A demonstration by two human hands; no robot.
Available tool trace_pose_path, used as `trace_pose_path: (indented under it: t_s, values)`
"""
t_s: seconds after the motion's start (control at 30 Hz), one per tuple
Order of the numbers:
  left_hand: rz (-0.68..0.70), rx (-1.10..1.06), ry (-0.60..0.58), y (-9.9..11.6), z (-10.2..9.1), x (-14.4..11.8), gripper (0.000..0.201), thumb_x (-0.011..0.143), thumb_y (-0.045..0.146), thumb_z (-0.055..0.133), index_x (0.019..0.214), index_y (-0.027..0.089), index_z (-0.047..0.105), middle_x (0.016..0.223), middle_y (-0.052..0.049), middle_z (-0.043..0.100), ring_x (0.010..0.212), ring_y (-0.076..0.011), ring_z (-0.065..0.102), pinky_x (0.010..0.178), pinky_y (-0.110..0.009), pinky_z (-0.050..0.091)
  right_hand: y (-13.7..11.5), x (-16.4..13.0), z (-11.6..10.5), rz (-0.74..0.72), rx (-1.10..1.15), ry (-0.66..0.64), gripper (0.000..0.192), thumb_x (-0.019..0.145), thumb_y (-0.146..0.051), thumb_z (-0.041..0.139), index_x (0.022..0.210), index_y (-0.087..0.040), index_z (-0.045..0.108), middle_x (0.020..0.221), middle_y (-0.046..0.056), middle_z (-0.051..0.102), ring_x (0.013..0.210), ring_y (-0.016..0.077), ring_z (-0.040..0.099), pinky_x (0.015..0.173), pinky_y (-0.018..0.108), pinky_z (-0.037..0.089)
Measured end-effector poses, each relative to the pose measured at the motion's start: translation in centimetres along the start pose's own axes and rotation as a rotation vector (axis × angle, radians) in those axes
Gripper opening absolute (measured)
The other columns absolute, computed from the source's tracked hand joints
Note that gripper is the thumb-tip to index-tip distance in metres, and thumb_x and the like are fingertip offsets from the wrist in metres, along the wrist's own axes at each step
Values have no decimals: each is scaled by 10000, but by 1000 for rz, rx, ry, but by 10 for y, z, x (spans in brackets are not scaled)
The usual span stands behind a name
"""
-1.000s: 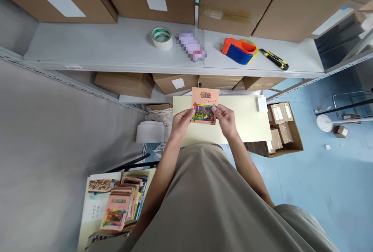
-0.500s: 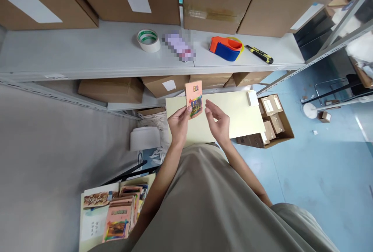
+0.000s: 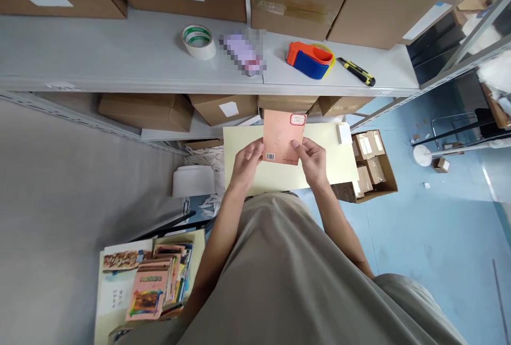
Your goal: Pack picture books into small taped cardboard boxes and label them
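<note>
A thin pink booklet (image 3: 282, 134) is held up in front of me, its back face toward me, with a barcode low on the left and a red-framed label at the top right. My left hand (image 3: 247, 163) pinches its left edge. On the opposite edge, my right hand (image 3: 312, 159) grips the lower right part, thumb on the face. The fingers behind the booklet are hidden. Beneath both hands lies a pale yellow board (image 3: 335, 166), with a small white block (image 3: 344, 133) at its right end.
On the grey shelf (image 3: 139, 57) ahead are a tape roll (image 3: 198, 42), a blurred purple item (image 3: 243, 53), an orange-blue tape dispenser (image 3: 310, 60) and a utility knife (image 3: 356, 72). An open carton (image 3: 373, 166) of small boxes stands right. Several booklets (image 3: 149, 289) are piled lower left.
The booklet has turned from its picture cover to its back face. My right hand, apart from it before, now holds its right edge. The view has shifted slightly.
</note>
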State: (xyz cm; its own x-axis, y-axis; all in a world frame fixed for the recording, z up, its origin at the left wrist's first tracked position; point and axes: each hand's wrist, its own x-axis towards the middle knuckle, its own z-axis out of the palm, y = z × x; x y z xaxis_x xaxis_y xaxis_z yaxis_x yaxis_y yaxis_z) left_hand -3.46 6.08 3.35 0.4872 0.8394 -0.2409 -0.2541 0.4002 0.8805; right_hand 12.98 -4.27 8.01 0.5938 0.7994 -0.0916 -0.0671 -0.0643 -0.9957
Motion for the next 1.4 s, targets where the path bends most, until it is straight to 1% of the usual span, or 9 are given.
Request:
trace_pose_path:
  t_s: [0.17, 0.3, 0.4, 0.63, 0.77, 0.87, 1.0, 1.23, 1.4]
  values:
    - [-36, -45, 119, -15, 2, -5, 625, 675, 727, 1075, 949, 202, 873, 832, -18, 785, 847, -164, 757, 764, -248, 605, 14, 3, -2, 39, -22, -42, 622, 905, -802, 879, 1158, -233, 894, 1053, 68, 907, 1118, 314, 853, 986, 453, 720]
    - [79, 78, 268, -15, 5, -10, 676, 708, 774, 1026, 1032, 191, 913, 946, -53, 866, 936, -219, 803, 859, -312, 654, 26, 3, -2, -42, -100, 60, 726, 976, -805, 794, 1422, -234, 831, 1473, 135, 838, 1445, 346, 771, 1256, 535, 635]
    - [197, 220, 336, -13, 12, -16, 663, 803, 796, 954, 1075, 191, 934, 1090, -90, 913, 1051, -298, 847, 959, -400, 696, 30, -2, 6, -35, -94, 12, 754, 993, -804, 776, 1475, -224, 802, 1558, 164, 789, 1486, 357, 750, 1296, 563, 607]
    - [337, 435, 103, -18, 35, -34, 545, 990, 710, 829, 1264, 250, 931, 1380, -89, 875, 1211, -340, 865, 1029, -488, 747, 27, -1, 27, 20, -1, -85, 696, 892, -809, 879, 1242, -208, 853, 1222, 101, 887, 1160, 292, 829, 1022, 420, 721]
    - [289, 433, 110, -9, 15, -25, 600, 969, 703, 855, 1309, 210, 899, 1367, -143, 876, 1091, -276, 866, 853, -352, 727, 27, 12, 10, 35, 8, -118, 646, 905, -859, 820, 1056, -230, 831, 914, 36, 820, 911, 234, 765, 837, 369, 689]
    - [254, 445, 210, -1, -9, -13, 655, 906, 733, 904, 1284, 198, 882, 1271, -148, 889, 939, -224, 822, 708, -286, 634, 26, 15, -3, 59, 16, -220, 620, 893, -852, 842, 1018, -245, 816, 901, 32, 797, 901, 234, 754, 842, 367, 670]
    - [141, 369, 132, 0, -24, -6, 699, 789, 804, 955, 1091, 177, 892, 1059, -117, 889, 876, -228, 786, 749, -314, 621, 28, 11, -10, 110, 34, -279, 620, 883, -862, 848, 980, -252, 793, 915, 32, 805, 865, 223, 747, 807, 353, 659]
    - [234, 406, 141, -5, -17, -11, 588, 892, 762, 901, 1082, 209, 845, 990, -72, 852, 855, -209, 750, 745, -304, 591, 31, 17, -14, 66, 67, -311, 642, 928, -813, 855, 1266, -300, 667, 1000, 19, 878, 936, 245, 825, 906, 404, 694]
    - [485, 543, 44, 9, -16, -16, 305, 1082, 538, 770, 1141, 239, 790, 1196, -95, 852, 1012, -207, 782, 762, -290, 556, 27, 21, -23, -198, -23, -355, 447, 1016, -722, 828, 1121, -316, 671, 1401, 94, 863, 1523, 313, 712, 1359, 570, 499]
